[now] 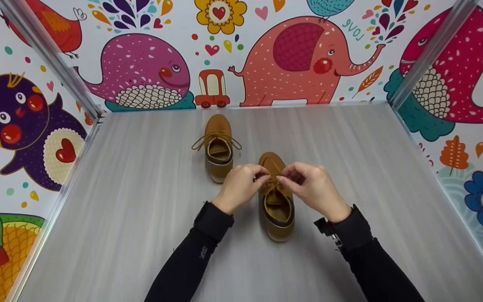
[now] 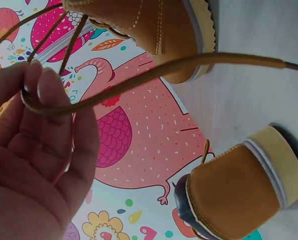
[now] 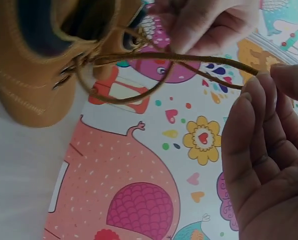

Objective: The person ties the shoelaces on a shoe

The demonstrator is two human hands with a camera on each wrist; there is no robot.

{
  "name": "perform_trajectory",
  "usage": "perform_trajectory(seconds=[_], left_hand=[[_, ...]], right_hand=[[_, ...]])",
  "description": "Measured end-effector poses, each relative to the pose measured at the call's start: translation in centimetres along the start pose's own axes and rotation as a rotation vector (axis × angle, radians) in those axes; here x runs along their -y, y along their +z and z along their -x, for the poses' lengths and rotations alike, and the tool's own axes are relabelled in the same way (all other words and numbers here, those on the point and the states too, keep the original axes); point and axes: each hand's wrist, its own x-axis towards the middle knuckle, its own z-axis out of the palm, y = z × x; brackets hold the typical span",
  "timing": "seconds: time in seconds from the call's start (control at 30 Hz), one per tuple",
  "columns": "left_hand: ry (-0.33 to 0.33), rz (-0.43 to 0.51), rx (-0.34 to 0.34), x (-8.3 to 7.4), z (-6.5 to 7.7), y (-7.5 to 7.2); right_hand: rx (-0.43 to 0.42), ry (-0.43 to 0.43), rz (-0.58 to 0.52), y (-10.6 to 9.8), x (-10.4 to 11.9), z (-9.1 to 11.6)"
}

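A brown lace-up shoe [image 1: 280,230] stands on the floor in the head view, toe pointing away, between the two hands. My left hand [image 1: 243,186] is at the left of its lacing and pinches a shoelace [image 2: 139,84] with the fingertips; in the left wrist view a free length of that lace bends round the fingers and trails off right. From the other side my right hand [image 1: 317,188] pinches lace between thumb and fingers. The right wrist view has the lace [image 3: 209,59] stretched from the shoe to these fingertips, with a loose loop hanging below.
A matching shoe [image 1: 220,170] stands farther off to the left, its lace tied in a bow. Printed cartoon walls [image 1: 216,54] border the grey floor [image 1: 141,188] at the back and both sides, with metal strips [image 1: 430,58] at the corners.
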Motion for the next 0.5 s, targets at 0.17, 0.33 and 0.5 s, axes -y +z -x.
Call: perform_trajectory(seconds=[0.17, 0.33, 0.5], left_hand=[[0.013, -0.002, -0.022, 0.0, 0.2, -0.1], [0.011, 0.0, -0.035, 0.0, 0.5, -0.1], [0.007, 0.018, -0.026, -0.1, 0.9, -0.1]], right_hand=[[0.043, -0.013, 0.034, 1.0, -1.4, 0.3], [0.157, -0.014, 0.039, 1.5, -2.9, 1.1], [0.149, 0.043, 0.097, 0.9, -4.4, 2.2]])
